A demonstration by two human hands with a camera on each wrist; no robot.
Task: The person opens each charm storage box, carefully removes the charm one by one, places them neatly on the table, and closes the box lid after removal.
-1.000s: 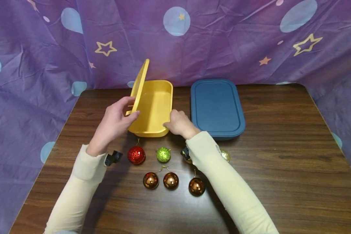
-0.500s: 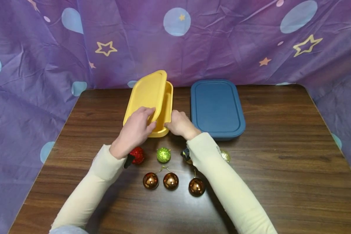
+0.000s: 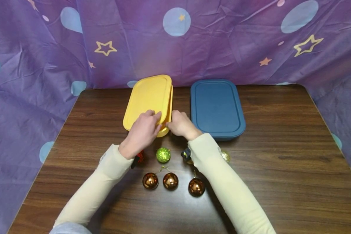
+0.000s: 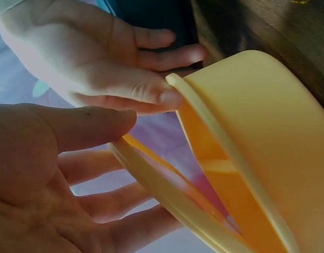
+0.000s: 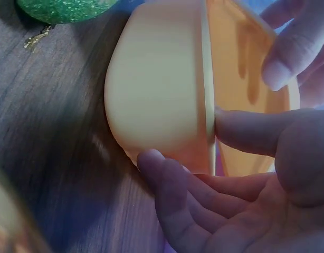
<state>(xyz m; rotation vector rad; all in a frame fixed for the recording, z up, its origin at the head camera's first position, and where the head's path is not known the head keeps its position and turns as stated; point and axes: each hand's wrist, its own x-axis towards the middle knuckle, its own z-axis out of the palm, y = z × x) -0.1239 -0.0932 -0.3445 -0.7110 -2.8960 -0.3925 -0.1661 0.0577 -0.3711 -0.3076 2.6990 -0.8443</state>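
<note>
My left hand (image 3: 143, 131) pinches the front right corner of a yellow lid (image 3: 147, 97), its thumb on the underside and fingers over the top. That lid slants over a yellow box (image 3: 163, 132), low on the left and raised on the right, leaving a narrow gap. At the box's front right, my right hand (image 3: 181, 123) grips the rim; in the right wrist view its thumb (image 5: 246, 129) lies inside the wall and the other fingers are outside. The left wrist view shows the lid's edge (image 4: 167, 192) apart from the box's rim (image 4: 230, 147). The lid hides most of the inside.
A blue box with its lid on (image 3: 217, 109) stands to the right. Nearer lie a glittery green ornament (image 3: 163, 155), a partly hidden red ornament (image 3: 140, 157), a pale gold ornament (image 3: 225, 156) and several shiny brown ornaments (image 3: 170, 181). A purple cloth (image 3: 234, 48) hangs behind the table.
My left hand has swung the yellow lid from nearly upright at the box's left side down to the right, over the box. The right hand has stayed on the rim.
</note>
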